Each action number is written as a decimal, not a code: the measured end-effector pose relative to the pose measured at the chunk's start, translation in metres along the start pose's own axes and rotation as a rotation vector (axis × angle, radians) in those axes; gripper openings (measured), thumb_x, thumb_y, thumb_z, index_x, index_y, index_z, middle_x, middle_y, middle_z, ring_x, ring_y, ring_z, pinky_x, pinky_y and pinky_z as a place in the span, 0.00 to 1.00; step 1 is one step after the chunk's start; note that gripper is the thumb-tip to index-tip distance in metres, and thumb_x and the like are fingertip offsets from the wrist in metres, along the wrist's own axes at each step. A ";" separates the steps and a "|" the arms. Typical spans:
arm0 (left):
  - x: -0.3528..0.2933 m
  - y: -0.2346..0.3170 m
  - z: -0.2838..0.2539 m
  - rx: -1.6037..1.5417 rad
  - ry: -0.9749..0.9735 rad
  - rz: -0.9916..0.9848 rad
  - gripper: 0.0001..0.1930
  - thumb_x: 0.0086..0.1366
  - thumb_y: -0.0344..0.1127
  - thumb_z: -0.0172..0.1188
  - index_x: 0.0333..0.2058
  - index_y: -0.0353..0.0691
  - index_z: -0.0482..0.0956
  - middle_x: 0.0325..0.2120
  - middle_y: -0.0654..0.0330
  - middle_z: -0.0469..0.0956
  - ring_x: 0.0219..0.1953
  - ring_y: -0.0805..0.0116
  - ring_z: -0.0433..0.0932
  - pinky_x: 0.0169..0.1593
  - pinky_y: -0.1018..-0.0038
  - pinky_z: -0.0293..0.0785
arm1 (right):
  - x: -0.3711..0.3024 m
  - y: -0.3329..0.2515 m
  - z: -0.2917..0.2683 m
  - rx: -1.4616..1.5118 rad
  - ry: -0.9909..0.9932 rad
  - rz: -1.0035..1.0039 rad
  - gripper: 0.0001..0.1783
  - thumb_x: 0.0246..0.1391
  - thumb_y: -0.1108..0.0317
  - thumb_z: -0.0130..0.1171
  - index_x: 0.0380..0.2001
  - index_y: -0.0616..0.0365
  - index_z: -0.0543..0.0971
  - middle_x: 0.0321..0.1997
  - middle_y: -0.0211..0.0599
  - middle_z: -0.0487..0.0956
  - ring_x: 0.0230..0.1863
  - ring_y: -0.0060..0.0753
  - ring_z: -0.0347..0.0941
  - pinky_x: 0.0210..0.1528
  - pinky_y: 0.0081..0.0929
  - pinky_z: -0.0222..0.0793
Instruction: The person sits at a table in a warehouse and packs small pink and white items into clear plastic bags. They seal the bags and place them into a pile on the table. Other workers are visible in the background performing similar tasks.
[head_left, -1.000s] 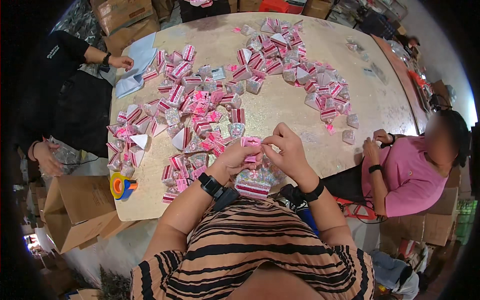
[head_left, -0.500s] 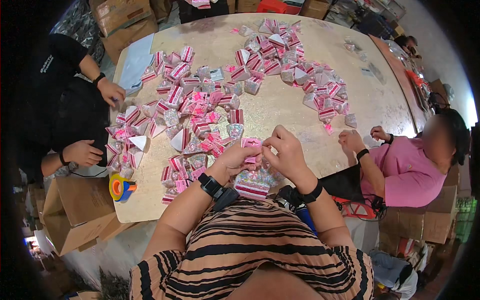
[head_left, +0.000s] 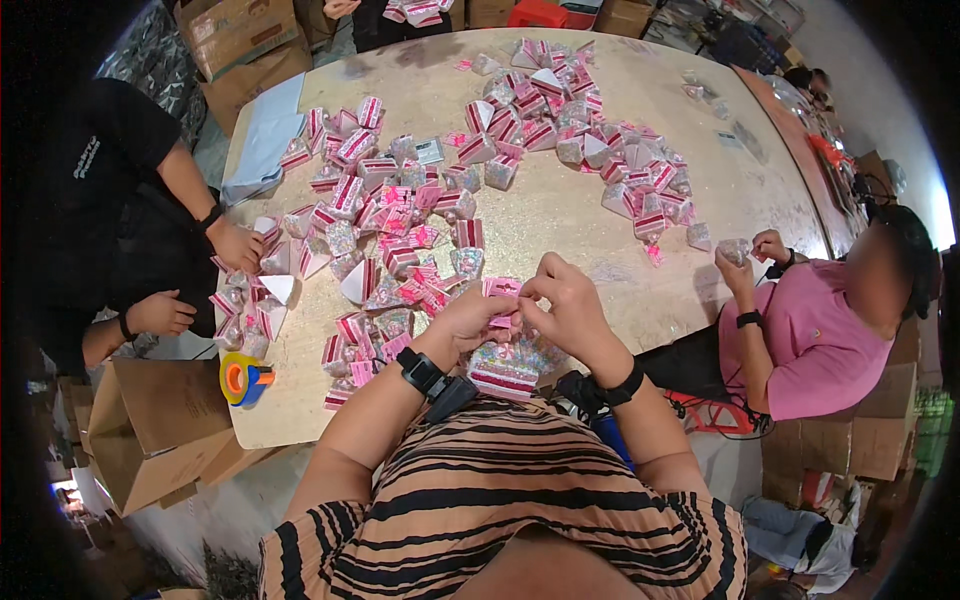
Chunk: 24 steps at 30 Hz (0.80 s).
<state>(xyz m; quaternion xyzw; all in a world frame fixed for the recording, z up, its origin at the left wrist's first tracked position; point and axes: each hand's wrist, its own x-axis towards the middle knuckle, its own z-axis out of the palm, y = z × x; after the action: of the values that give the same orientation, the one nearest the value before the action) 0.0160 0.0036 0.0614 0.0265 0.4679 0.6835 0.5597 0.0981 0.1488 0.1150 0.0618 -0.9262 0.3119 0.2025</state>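
Close to my body, a clear bag (head_left: 503, 372) of pale, shiny bits with a pink and dark red striped piece hangs at the table's near edge. My left hand (head_left: 462, 322) is closed around the bag's gathered top, under a pink card (head_left: 501, 288) with a hanging slot. Fingertips of my right hand (head_left: 572, 308) are pinched together at the card's right edge; whether they also grip something smaller is hidden. Left of my hands lies a heap of similar filled bags (head_left: 400, 255) with pink cards.
More filled bags (head_left: 545, 110) spread across the far side of the table (head_left: 560, 240). A tape roll (head_left: 243, 379) sits at the near left corner, above an open carton (head_left: 150, 425). Co-workers stand at left and far side; another in pink (head_left: 810, 335) sits at right.
My hands stay nearly in place on the bag and card. The left co-worker's hand has moved down into the heap; the right co-worker now holds up a clear bag.
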 end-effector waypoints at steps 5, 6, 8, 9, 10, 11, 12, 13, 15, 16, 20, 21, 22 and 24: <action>0.000 -0.002 0.000 0.001 0.018 -0.009 0.06 0.61 0.29 0.51 0.35 0.36 0.74 0.19 0.61 0.75 0.19 0.75 0.75 0.18 0.84 0.70 | -0.003 0.001 -0.001 0.027 -0.025 0.017 0.05 0.36 0.70 0.60 0.20 0.59 0.77 0.22 0.37 0.68 0.26 0.38 0.70 0.28 0.30 0.64; 0.000 -0.002 0.001 0.010 0.022 -0.011 0.06 0.60 0.29 0.51 0.35 0.36 0.74 0.19 0.61 0.75 0.19 0.75 0.75 0.18 0.84 0.71 | -0.003 0.000 -0.002 0.032 -0.028 0.021 0.05 0.36 0.70 0.60 0.20 0.59 0.77 0.23 0.37 0.68 0.26 0.38 0.70 0.28 0.30 0.64; -0.001 -0.001 0.003 0.026 0.031 -0.015 0.06 0.60 0.28 0.50 0.35 0.36 0.74 0.19 0.61 0.75 0.19 0.75 0.75 0.18 0.84 0.71 | -0.003 0.000 -0.002 0.040 -0.032 0.027 0.05 0.36 0.70 0.60 0.20 0.59 0.77 0.23 0.37 0.68 0.26 0.38 0.70 0.28 0.31 0.64; -0.001 -0.002 0.004 0.019 0.020 -0.013 0.06 0.60 0.28 0.50 0.35 0.36 0.74 0.19 0.61 0.75 0.19 0.75 0.75 0.18 0.83 0.71 | -0.004 0.001 -0.002 0.043 -0.033 0.030 0.05 0.36 0.70 0.60 0.20 0.59 0.77 0.23 0.37 0.68 0.26 0.38 0.70 0.28 0.31 0.64; -0.001 -0.002 0.004 0.011 0.010 -0.010 0.06 0.60 0.28 0.50 0.35 0.36 0.74 0.19 0.61 0.75 0.19 0.75 0.75 0.18 0.83 0.71 | -0.004 0.002 -0.002 0.046 -0.033 0.032 0.05 0.37 0.70 0.60 0.20 0.59 0.77 0.23 0.37 0.68 0.26 0.38 0.70 0.28 0.31 0.64; -0.001 -0.002 0.005 0.004 -0.002 -0.007 0.06 0.60 0.28 0.50 0.35 0.36 0.74 0.19 0.61 0.75 0.19 0.74 0.75 0.18 0.83 0.70 | -0.004 0.002 -0.002 0.046 -0.031 0.045 0.05 0.37 0.70 0.60 0.20 0.59 0.77 0.23 0.37 0.68 0.26 0.39 0.70 0.28 0.31 0.64; -0.001 -0.003 0.005 0.012 -0.001 -0.010 0.06 0.60 0.28 0.50 0.35 0.36 0.74 0.19 0.61 0.75 0.18 0.74 0.75 0.18 0.83 0.70 | -0.005 0.002 -0.002 0.045 -0.029 0.059 0.05 0.37 0.70 0.60 0.21 0.59 0.77 0.23 0.37 0.68 0.26 0.39 0.70 0.28 0.31 0.64; 0.000 -0.003 0.006 0.021 -0.001 -0.013 0.06 0.60 0.28 0.50 0.35 0.36 0.74 0.19 0.61 0.75 0.18 0.74 0.74 0.18 0.83 0.69 | -0.005 0.002 -0.002 0.045 -0.026 0.072 0.05 0.37 0.70 0.60 0.21 0.59 0.77 0.23 0.38 0.68 0.26 0.39 0.70 0.28 0.31 0.64; 0.000 -0.003 0.005 0.032 -0.039 -0.016 0.06 0.60 0.28 0.51 0.36 0.36 0.74 0.20 0.62 0.75 0.19 0.75 0.74 0.18 0.83 0.69 | -0.005 0.004 0.000 0.039 -0.008 0.071 0.05 0.37 0.70 0.60 0.20 0.59 0.77 0.23 0.38 0.68 0.26 0.40 0.69 0.28 0.33 0.64; 0.000 -0.003 0.003 0.034 -0.079 -0.016 0.07 0.60 0.28 0.53 0.37 0.37 0.74 0.21 0.62 0.75 0.20 0.76 0.75 0.19 0.83 0.70 | -0.005 0.004 0.002 0.035 0.002 0.071 0.05 0.37 0.70 0.60 0.20 0.59 0.77 0.23 0.38 0.68 0.26 0.40 0.69 0.28 0.33 0.64; 0.006 -0.009 0.001 0.057 -0.119 0.020 0.08 0.61 0.29 0.53 0.39 0.38 0.73 0.20 0.64 0.73 0.21 0.77 0.74 0.19 0.84 0.68 | -0.007 0.002 0.007 -0.073 0.030 0.016 0.05 0.37 0.70 0.61 0.21 0.58 0.76 0.23 0.39 0.68 0.26 0.43 0.68 0.27 0.36 0.63; 0.006 -0.009 0.003 0.111 -0.100 0.021 0.08 0.61 0.29 0.52 0.40 0.38 0.73 0.20 0.64 0.73 0.20 0.78 0.73 0.18 0.84 0.67 | -0.006 0.000 0.007 -0.110 0.028 -0.005 0.05 0.38 0.70 0.61 0.21 0.58 0.76 0.23 0.39 0.68 0.26 0.43 0.68 0.27 0.36 0.63; 0.006 -0.009 0.005 0.165 -0.081 0.022 0.09 0.61 0.29 0.52 0.40 0.38 0.72 0.19 0.65 0.73 0.20 0.79 0.73 0.18 0.85 0.66 | -0.007 -0.002 0.007 -0.147 0.026 -0.026 0.05 0.38 0.70 0.61 0.21 0.58 0.76 0.23 0.39 0.68 0.26 0.44 0.68 0.27 0.37 0.63; 0.002 -0.002 0.016 0.270 -0.063 0.046 0.09 0.61 0.30 0.50 0.41 0.39 0.72 0.19 0.65 0.72 0.19 0.80 0.71 0.18 0.85 0.64 | -0.011 0.001 0.009 -0.139 0.034 0.003 0.06 0.39 0.69 0.60 0.23 0.58 0.76 0.24 0.39 0.69 0.26 0.44 0.69 0.28 0.36 0.64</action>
<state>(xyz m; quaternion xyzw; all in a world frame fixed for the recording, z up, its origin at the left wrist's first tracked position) 0.0259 0.0150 0.0676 0.1337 0.5372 0.6257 0.5496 0.1050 0.1442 0.1036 0.0409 -0.9422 0.2480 0.2216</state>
